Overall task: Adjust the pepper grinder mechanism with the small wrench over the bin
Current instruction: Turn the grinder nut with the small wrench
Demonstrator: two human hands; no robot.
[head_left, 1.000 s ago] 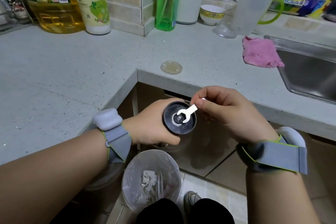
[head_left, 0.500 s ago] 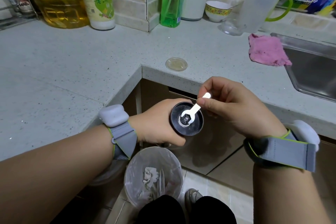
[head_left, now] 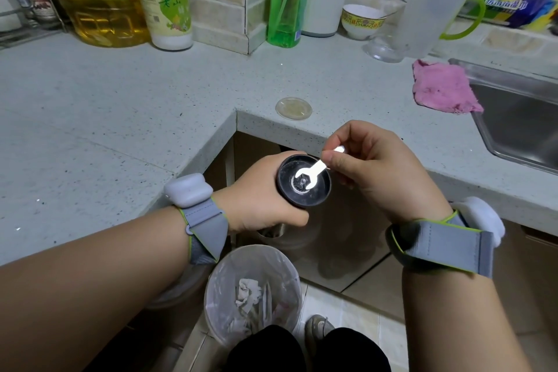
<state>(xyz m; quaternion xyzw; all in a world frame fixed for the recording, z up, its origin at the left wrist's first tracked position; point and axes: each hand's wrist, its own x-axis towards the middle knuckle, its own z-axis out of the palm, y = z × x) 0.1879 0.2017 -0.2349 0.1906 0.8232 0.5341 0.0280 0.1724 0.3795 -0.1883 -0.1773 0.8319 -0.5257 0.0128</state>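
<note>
Bin (head_left: 211, 296) on the floor, near, below both hands. Pepper grinder (head_left: 303, 181) gripped in left hand (head_left: 259, 205), dark end up. Small wrench (head_left: 314, 172) pinched by right hand (head_left: 377, 172), open end on the centre nut. Risk: slipping off the nut, dropping into the bin.

1. The pepper grinder (head_left: 303, 181) body is hidden inside the left hand (head_left: 259, 204); only its round black end shows.
2. The wrench (head_left: 314, 170) shank is partly covered by the right hand's (head_left: 377, 172) fingers (head_left: 333, 158).
3. The bin (head_left: 252, 290) near rim is covered by dark-clothed knees.
4. The sink (head_left: 519, 117) is cut off by the right edge.
5. The oil bottle (head_left: 99, 0) top is cut off by the upper edge.
</note>
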